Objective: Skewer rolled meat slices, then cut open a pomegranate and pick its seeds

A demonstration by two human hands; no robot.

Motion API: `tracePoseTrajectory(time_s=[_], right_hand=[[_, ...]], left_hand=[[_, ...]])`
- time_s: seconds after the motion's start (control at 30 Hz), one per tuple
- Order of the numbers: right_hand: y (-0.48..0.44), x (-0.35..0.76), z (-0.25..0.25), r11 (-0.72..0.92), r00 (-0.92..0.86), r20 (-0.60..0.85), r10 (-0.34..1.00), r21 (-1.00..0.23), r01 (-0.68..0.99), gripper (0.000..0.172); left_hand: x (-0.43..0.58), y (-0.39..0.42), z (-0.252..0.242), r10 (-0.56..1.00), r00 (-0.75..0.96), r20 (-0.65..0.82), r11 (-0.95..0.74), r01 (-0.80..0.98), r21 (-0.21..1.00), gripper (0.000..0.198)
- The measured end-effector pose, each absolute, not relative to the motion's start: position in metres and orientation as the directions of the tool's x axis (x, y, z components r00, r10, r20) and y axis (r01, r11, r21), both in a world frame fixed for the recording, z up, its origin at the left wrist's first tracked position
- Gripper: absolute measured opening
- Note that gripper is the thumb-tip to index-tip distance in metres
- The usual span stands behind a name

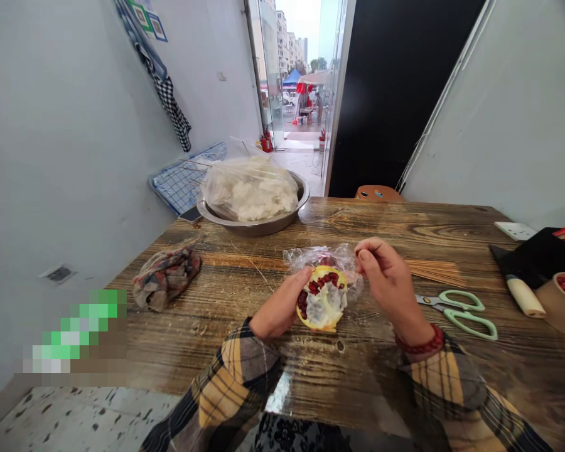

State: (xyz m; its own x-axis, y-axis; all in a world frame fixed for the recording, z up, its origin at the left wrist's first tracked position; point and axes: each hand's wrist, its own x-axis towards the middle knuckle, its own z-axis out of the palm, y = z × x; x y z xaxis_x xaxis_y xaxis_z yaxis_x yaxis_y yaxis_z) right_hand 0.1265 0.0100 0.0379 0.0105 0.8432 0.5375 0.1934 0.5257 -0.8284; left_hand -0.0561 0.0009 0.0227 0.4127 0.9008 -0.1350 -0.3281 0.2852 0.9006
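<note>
My left hand [282, 303] grips a cut pomegranate [324, 299] from its left side, just above the table. The fruit's open face is turned up, with dark red seeds around the pale membrane and a yellow rind. To the right of it, my right hand [385, 284] is raised with thumb and forefinger pinched together. Whatever sits in that pinch is too small to make out. Behind the fruit lies a clear plastic bag [306, 256] with something reddish in it, partly hidden by the pomegranate.
Green-handled scissors [466, 307] and thin wooden sticks [435, 271] lie right of my right hand. A tub of red seeds [558, 307] stands at the far right. A metal basin [258, 227] holding a bagged white mass is at the back; a crumpled cloth [167, 278] lies left.
</note>
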Motion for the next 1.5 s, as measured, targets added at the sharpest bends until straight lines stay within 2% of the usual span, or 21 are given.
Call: tracePoseTrajectory(time_s=[0.1,0.17,0.27,0.37,0.43,0.5,0.57,0.67,0.73,0.83,0.93,1.03,1.1,1.17,1.3,1.5], right_hand=[[0.011,0.129,0.039,0.45,-0.054,0.449,0.892,-0.893,0.02,0.017],[0.01,0.129,0.04,0.425,-0.112,0.425,0.898,-0.905,-0.022,0.019],[0.01,0.13,0.043,0.38,-0.227,0.368,0.902,-0.925,0.011,0.021],[0.008,0.134,0.048,0.374,-0.32,0.315,0.894,-0.917,0.141,0.018],[0.008,0.136,0.051,0.458,-0.354,0.351,0.867,-0.841,0.289,0.014],[0.007,0.137,0.05,0.566,-0.418,0.403,0.814,-0.71,0.418,0.009],[0.007,0.136,0.047,0.642,-0.492,0.421,0.762,-0.594,0.485,0.006],[0.008,0.134,0.039,0.694,-0.544,0.433,0.719,-0.49,0.527,0.013],[0.009,0.133,0.037,0.703,-0.521,0.473,0.711,-0.475,0.529,0.018],[0.01,0.134,0.04,0.644,-0.395,0.509,0.765,-0.589,0.488,0.018],[0.009,0.137,0.043,0.493,-0.292,0.405,0.866,-0.789,0.368,0.025],[0.008,0.137,0.038,0.376,-0.271,0.307,0.912,-0.889,0.261,0.035],[0.006,0.135,0.033,0.381,-0.267,0.319,0.909,-0.897,0.225,0.04],[0.004,0.13,0.03,0.45,-0.254,0.393,0.884,-0.863,0.229,0.041],[0.001,0.123,0.031,0.585,-0.166,0.568,0.806,-0.72,0.373,0.033],[0.004,0.125,0.03,0.552,-0.102,0.562,0.821,-0.733,0.397,0.018]], left_hand=[[-0.059,0.001,0.026,0.9,0.423,-0.108,0.267,-0.337,0.903,0.039],[-0.062,0.001,0.028,0.9,0.418,-0.123,0.287,-0.357,0.889,0.04],[-0.066,0.002,0.032,0.905,0.393,-0.161,0.324,-0.394,0.86,0.041],[-0.074,0.004,0.038,0.907,0.367,-0.207,0.361,-0.422,0.832,0.046],[-0.08,0.006,0.041,0.904,0.358,-0.235,0.383,-0.431,0.817,0.05],[-0.085,0.009,0.042,0.903,0.357,-0.237,0.388,-0.446,0.807,0.055],[-0.088,0.011,0.042,0.911,0.347,-0.221,0.373,-0.472,0.799,0.057],[-0.088,0.013,0.04,0.922,0.321,-0.217,0.359,-0.493,0.792,0.058],[-0.086,0.013,0.039,0.919,0.325,-0.223,0.365,-0.485,0.795,0.058],[-0.08,0.011,0.038,0.906,0.351,-0.234,0.384,-0.457,0.802,0.059],[-0.071,0.008,0.037,0.908,0.348,-0.234,0.384,-0.466,0.797,0.054],[-0.061,0.005,0.033,0.93,0.326,-0.171,0.333,-0.547,0.768,0.045],[-0.056,0.004,0.031,0.948,0.3,-0.11,0.277,-0.602,0.749,0.042],[-0.053,0.002,0.03,0.955,0.289,-0.062,0.239,-0.632,0.738,0.042],[-0.05,-0.001,0.03,0.942,0.336,-0.016,0.242,-0.646,0.724,0.046],[-0.048,-0.002,0.024,0.922,0.388,0.015,0.237,-0.594,0.768,0.04]])
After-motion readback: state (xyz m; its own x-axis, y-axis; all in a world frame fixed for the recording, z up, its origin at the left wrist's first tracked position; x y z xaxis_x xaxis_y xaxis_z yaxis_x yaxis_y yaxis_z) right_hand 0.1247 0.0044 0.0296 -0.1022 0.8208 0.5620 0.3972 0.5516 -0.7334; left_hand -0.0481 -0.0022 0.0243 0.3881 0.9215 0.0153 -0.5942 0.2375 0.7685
